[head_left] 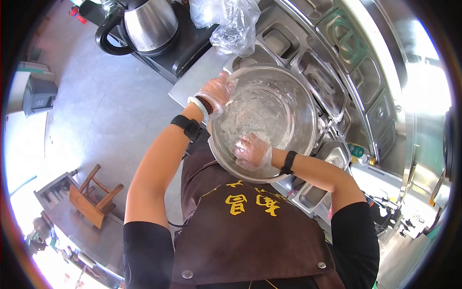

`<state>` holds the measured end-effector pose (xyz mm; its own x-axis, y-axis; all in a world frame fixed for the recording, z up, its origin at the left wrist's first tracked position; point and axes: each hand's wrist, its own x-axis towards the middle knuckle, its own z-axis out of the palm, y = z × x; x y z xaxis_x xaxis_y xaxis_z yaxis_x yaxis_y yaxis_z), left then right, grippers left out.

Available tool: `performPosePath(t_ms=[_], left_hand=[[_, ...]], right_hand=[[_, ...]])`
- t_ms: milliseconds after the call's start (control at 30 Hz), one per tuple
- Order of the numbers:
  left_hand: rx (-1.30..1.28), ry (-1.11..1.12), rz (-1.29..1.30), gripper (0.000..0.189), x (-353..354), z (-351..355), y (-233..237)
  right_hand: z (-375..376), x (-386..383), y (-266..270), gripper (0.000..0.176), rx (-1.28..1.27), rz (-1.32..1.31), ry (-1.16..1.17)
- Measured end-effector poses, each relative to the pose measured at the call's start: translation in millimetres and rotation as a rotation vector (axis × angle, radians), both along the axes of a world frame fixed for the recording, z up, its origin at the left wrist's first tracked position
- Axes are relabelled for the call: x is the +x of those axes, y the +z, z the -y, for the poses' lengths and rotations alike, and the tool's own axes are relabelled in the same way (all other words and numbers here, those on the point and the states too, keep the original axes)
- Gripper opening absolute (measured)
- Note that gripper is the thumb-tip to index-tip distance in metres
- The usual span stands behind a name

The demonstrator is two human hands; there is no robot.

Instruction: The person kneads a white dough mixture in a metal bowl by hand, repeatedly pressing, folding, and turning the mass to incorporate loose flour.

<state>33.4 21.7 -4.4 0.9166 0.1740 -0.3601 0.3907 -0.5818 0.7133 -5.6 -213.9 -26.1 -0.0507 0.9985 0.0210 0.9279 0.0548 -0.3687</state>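
A large round metal bowl [301, 115] lies in front of my apron, with whitish floury residue [257, 113] smeared over its inside. My left hand [219, 92], in a clear plastic glove, is closed on the bowl's upper left rim. Inside the bowl, near its lower edge, is my right hand [252, 151], also gloved. Its fingers are curled together against the whitish material; what they hold, if anything, cannot be made out.
A steel kettle [151, 26] stands on a black appliance at the upper left, beside crumpled clear plastic bags [231, 29]. Metal food pans [320, 82] line the counter on the right. A wooden stool [91, 200] is on the floor at lower left.
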Motion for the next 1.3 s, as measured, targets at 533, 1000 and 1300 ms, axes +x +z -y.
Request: performPosePath(t_ms=[533, 1000, 1300], left_hand=[[0.015, -0.041, 0.031, 0.029, 6, 3, -8], [0.061, -0.087, 0.037, 0.039, 8, -1, -11], [0.034, -0.061, 0.071, 0.035, 7, 0, -15]], right_hand=[[-68, 21, -19, 0.031, -0.392, -0.036, -0.081], [22, 37, 20, 0.028, -0.129, -0.283, -0.270], [24, 22, 6, 0.058, -0.390, 0.118, 0.011]])
